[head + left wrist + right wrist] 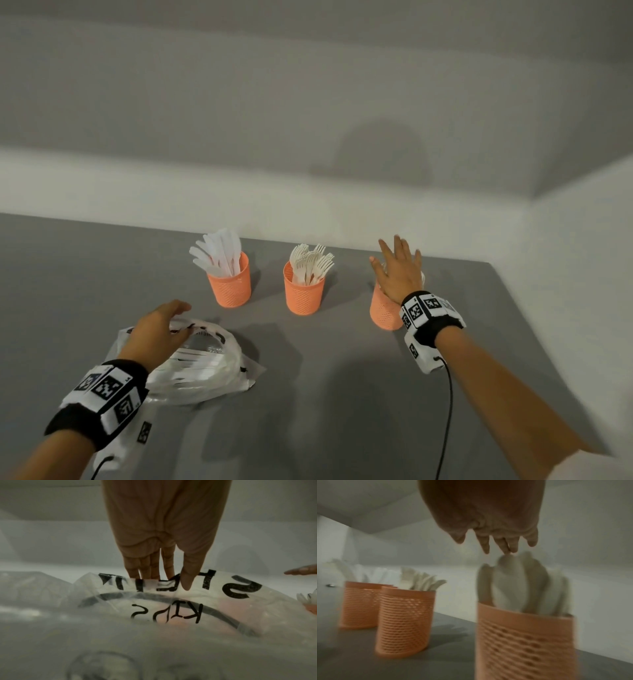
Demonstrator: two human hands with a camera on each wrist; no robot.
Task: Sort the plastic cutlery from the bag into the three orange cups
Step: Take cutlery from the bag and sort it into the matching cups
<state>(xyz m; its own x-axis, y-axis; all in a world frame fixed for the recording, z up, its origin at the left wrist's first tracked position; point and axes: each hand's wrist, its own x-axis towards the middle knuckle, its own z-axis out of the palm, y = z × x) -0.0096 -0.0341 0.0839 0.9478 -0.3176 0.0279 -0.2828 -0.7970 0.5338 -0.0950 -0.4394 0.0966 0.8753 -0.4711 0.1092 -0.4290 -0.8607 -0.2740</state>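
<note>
A: Three orange cups on the grey table (342, 394), row L to R. All perforated mesh plastic, round, slightly tapered.
B: Contents?
A: Left cup (230, 287) = white knives (219, 253), flat blades fanned up. Middle cup (303, 293) = white forks (312, 262), tines up. Right cup (383, 310) = spoons (518, 585), rounded bowls sticking up, seen best in R wrist view, blurry tho.
B: R hand?
A: Right hand (399, 270) spread flat over the right cup, fingers straight and splayed, holding nothing. In wrist view the fingertips (506, 550) are just at the top of one spoon bowl; can't tell if actually touching, motion blur.
B: L hand?
A: Left hand (159, 330) on the bag (205, 366), near-left of table, in front of the left cup. Fingers (150, 566) pinch the thin film at the bag's mouth edge, thumb one side, fingers other side.
B: Bag material?
A: Translucent soft plastic, crinkly, black printed letters and a curved black line. Lies slumped on the table, mouth facing the cups. Inside is hazy; can't tell if cutlery's left in it.
B: Anything else?
A: Both wrists have black bands w/ white blocks carrying black-white square markers, thin black cable off each. Plain pale wall (308, 120) behind table, matte.
</note>
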